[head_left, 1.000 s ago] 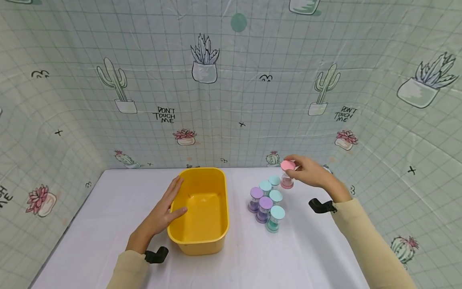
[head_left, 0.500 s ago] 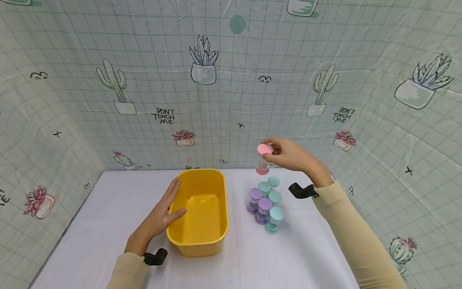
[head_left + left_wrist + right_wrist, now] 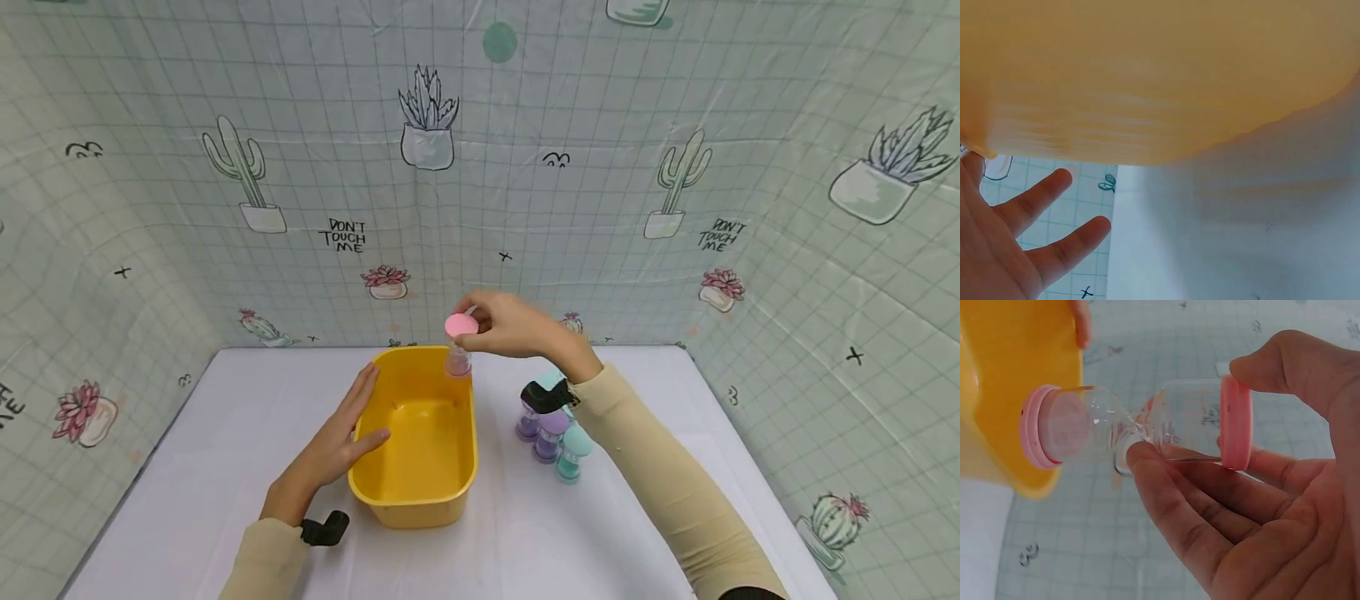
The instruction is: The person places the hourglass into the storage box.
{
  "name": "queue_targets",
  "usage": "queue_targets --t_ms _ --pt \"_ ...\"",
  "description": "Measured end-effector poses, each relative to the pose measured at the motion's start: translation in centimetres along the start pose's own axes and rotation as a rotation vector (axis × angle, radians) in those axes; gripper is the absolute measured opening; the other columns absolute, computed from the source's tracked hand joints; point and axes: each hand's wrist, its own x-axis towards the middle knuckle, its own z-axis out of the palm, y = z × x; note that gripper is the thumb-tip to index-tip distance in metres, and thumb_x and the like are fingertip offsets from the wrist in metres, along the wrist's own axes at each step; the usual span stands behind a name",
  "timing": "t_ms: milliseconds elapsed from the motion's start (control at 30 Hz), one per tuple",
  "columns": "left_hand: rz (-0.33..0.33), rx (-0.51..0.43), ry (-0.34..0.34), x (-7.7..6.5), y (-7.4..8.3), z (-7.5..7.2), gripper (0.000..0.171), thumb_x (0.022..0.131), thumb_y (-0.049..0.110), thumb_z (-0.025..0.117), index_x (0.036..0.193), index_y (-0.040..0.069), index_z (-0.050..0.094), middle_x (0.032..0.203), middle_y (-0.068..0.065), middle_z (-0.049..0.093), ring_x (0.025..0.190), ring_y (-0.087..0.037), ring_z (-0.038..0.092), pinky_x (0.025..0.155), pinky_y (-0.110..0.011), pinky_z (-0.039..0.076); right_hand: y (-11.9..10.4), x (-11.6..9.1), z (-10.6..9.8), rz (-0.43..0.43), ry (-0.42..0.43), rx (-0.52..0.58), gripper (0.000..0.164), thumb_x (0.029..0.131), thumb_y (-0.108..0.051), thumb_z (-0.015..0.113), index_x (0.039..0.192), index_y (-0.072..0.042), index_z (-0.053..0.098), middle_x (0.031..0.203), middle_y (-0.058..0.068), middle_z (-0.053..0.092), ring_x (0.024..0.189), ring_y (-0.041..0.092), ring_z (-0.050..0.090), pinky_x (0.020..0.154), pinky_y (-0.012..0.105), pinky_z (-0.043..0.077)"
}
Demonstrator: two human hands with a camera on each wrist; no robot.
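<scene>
My right hand [image 3: 513, 325] pinches the pink upper cap of a sand timer [image 3: 459, 362]. The clear double-bulb body with pink ends shows closely in the right wrist view, fingers along one bulb and thumb on the cap. Its lower end hangs over the far right rim of a yellow tub [image 3: 422, 515]. My left hand [image 3: 326, 454] rests against the tub's left side, its thumb over the rim and its fingers straight. In the left wrist view, spread fingers [image 3: 1075, 250] extend beside the tub's outer wall.
Right of the tub, purple sand timers [image 3: 547, 448] and teal sand timers [image 3: 572, 462] stand upright in a cluster, partly hidden by my right forearm. A white cloth [image 3: 195, 467] covers the table. A patterned grid curtain [image 3: 480, 200] surrounds its back and sides.
My right hand has lifted the pink sand timer from behind the cluster and carried it left to the tub's far right rim. The left hand keeps its place.
</scene>
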Motion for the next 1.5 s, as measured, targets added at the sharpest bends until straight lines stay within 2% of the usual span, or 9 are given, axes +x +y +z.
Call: queue_targets --t_ms 233,500,700,867,1100,1500 --pt "-0.030 -0.006 -0.022 0.3 0.1 0.0 0.090 0.100 0.038 0.063 0.167 0.016 0.007 0.175 -0.014 0.000 0.158 -0.048 0.010 0.118 -0.074 0.019 0.3 2.8 3.1 -0.059 -0.140 -0.032 0.046 0.093 -0.025 0.065 0.136 -0.011 0.063 0.111 0.005 0.075 0.096 0.016 0.069 0.081 0.027 0.058" --pt "-0.013 -0.003 -0.022 0.2 0.1 -0.4 0.089 0.100 0.035 0.063 0.167 0.015 0.008 0.175 -0.014 0.000 0.157 -0.049 0.011 0.117 -0.074 0.022 0.6 5.2 6.2 0.031 -0.228 0.011 0.047 0.090 -0.024 0.067 0.134 -0.009 0.063 0.117 0.006 0.072 0.094 0.016 0.067 0.082 0.024 0.058" --pt "-0.001 0.004 -0.009 0.3 0.2 -0.4 0.085 0.101 0.034 0.062 0.167 0.012 0.013 0.175 -0.014 0.001 0.157 -0.049 0.013 0.116 -0.073 0.026 1.0 6.6 8.2 0.089 -0.214 -0.033 0.043 0.089 -0.022 0.072 0.130 -0.010 0.065 0.116 0.004 0.070 0.095 0.017 0.064 0.083 0.024 0.056" --pt "0.002 -0.005 -0.010 0.1 0.2 -0.4 0.084 0.100 0.032 0.062 0.166 0.010 0.015 0.174 -0.017 0.002 0.156 -0.051 0.012 0.117 -0.074 0.023 1.3 7.2 9.8 0.133 -0.235 -0.001 0.042 0.091 -0.019 0.074 0.131 -0.009 0.066 0.114 0.002 0.068 0.096 0.017 0.062 0.085 0.024 0.055" --pt "0.001 -0.022 -0.018 0.1 0.1 -0.2 0.084 0.101 0.032 0.062 0.166 0.010 0.014 0.174 -0.016 0.001 0.157 -0.049 0.011 0.118 -0.074 0.021 1.7 7.3 11.0 0.197 -0.252 -0.003 0.034 0.094 -0.019 0.073 0.127 -0.014 0.067 0.107 -0.002 0.067 0.091 0.016 0.062 0.082 0.024 0.055" --pt "0.007 -0.020 -0.021 0.1 -0.2 -0.1 0.081 0.101 0.029 0.062 0.166 0.011 0.017 0.174 -0.015 0.001 0.157 -0.049 0.012 0.118 -0.074 0.021 2.3 7.9 12.0 0.167 -0.247 0.001 0.044 0.096 -0.017 0.072 0.139 -0.011 0.063 0.122 0.001 0.068 0.100 0.016 0.062 0.093 0.024 0.055"
